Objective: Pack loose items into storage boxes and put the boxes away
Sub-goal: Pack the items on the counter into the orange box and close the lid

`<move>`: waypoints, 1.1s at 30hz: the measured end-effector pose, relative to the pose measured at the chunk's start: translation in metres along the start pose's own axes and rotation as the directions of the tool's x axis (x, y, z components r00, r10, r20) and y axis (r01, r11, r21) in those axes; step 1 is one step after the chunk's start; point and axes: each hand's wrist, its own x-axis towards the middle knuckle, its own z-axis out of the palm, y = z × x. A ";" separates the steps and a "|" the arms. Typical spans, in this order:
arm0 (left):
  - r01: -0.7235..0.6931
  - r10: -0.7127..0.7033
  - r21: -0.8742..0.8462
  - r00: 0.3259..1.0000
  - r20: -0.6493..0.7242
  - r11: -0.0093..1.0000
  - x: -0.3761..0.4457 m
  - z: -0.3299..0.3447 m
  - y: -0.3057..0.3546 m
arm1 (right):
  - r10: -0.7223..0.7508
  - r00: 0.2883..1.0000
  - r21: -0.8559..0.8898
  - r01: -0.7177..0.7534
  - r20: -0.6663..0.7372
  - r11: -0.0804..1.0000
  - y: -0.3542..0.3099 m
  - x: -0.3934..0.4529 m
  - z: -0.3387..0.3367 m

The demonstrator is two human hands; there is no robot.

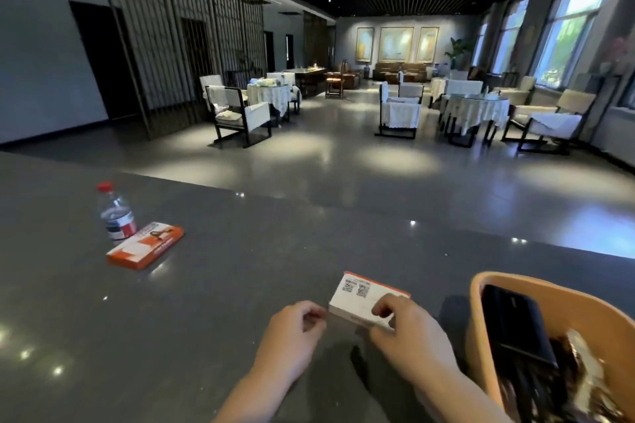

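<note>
Two hands work one small orange-and-white box [367, 302], held just above the dark counter [240, 302]. Our right hand [409, 330] grips its near end, fingers curled round it; our left hand [292, 330] is curled at the box's left corner, whether pinching a flap we cannot tell. The orange bin [481, 326] stands just right, already holding a black case [512, 323]. We should keep the grip firm, lift over the rim, and lay the box flat beside the case.

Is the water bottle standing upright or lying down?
Upright. The bottle stands on the counter with its red cap on top, behind the orange box.
</note>
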 end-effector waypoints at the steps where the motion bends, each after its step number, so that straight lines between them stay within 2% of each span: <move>1: -0.001 0.001 0.021 1.000 -0.004 1.000 0.004 -0.005 -0.009 | 0.014 1.000 -0.015 -0.014 0.021 1.000 -0.003 0.011 0.009; 4: 0.025 -0.023 0.066 0.999 -0.025 0.998 0.018 -0.019 -0.028 | 0.064 0.996 -0.073 -0.059 0.063 0.996 -0.004 0.047 0.030; 10: 0.052 -0.053 0.070 0.999 0.001 0.996 0.050 -0.037 -0.055 | 0.184 0.939 -0.335 -0.080 0.292 0.939 0.005 0.110 0.047; 14: 0.074 -0.075 0.063 0.997 0.012 0.995 0.068 -0.051 -0.067 | 0.246 0.908 -0.405 -0.095 0.340 0.909 0.003 0.126 0.055; 16: 0.094 -0.095 0.056 0.995 0.019 0.994 0.075 -0.064 -0.076 | 0.239 0.922 -0.390 -0.108 0.305 0.914 -0.006 0.126 0.063; 19: 0.132 -0.130 0.053 0.991 -0.029 0.990 0.091 -0.095 -0.105 | 0.133 0.946 -0.292 -0.042 0.297 0.955 -0.049 0.125 0.076; 22: 0.195 -0.180 0.093 0.972 -0.154 0.976 0.111 -0.145 -0.147 | 0.022 0.961 -0.163 0.024 0.276 0.986 -0.109 0.122 0.097; 25: 0.287 -0.230 0.146 0.920 -0.316 0.947 0.135 -0.198 -0.190 | -0.049 0.961 -0.090 0.076 0.273 0.993 -0.151 0.124 0.120; 27: 0.372 -0.277 0.180 0.872 -0.403 0.910 0.150 -0.228 -0.216 | -0.066 0.956 -0.068 0.089 0.285 0.994 -0.168 0.128 0.134; 29: 0.460 -0.329 0.239 0.838 -0.435 0.855 0.164 -0.250 -0.236 | -0.063 0.956 -0.048 0.080 0.286 0.996 -0.181 0.133 0.146; 33: 0.525 -0.359 0.316 0.815 -0.455 0.791 0.188 -0.270 -0.265 | -0.067 0.957 -0.032 0.079 0.281 0.996 -0.202 0.147 0.163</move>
